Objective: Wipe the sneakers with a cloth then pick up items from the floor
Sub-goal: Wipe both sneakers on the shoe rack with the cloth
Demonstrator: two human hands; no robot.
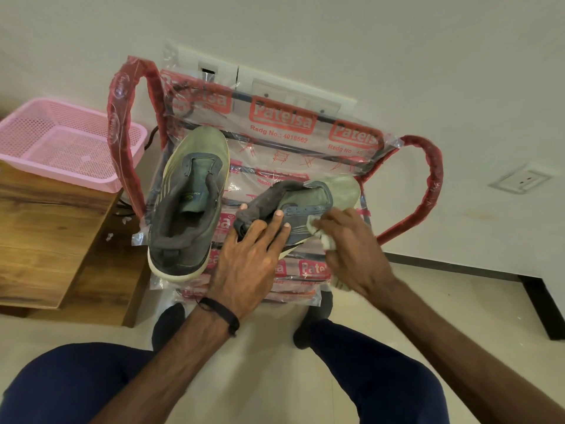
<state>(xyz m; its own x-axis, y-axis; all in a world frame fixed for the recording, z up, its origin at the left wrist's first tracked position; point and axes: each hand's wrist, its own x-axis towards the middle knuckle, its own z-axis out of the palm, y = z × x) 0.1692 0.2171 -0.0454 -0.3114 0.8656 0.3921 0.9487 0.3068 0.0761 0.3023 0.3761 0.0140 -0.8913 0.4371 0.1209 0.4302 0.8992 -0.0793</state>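
Observation:
Two grey-green sneakers rest on the seat of a plastic-wrapped red chair. The left sneaker stands upright with its opening facing me. The right sneaker lies tipped on its side, toe to the right. My left hand grips the right sneaker at its dark collar, thumb and fingers around the heel. My right hand holds a crumpled white cloth pressed against the sneaker's side near the sole.
A pink perforated basket sits on a wooden table to the left. A white wall with switch plates is behind the chair, and a socket is at the right. My knees and socked feet are on the beige tile floor.

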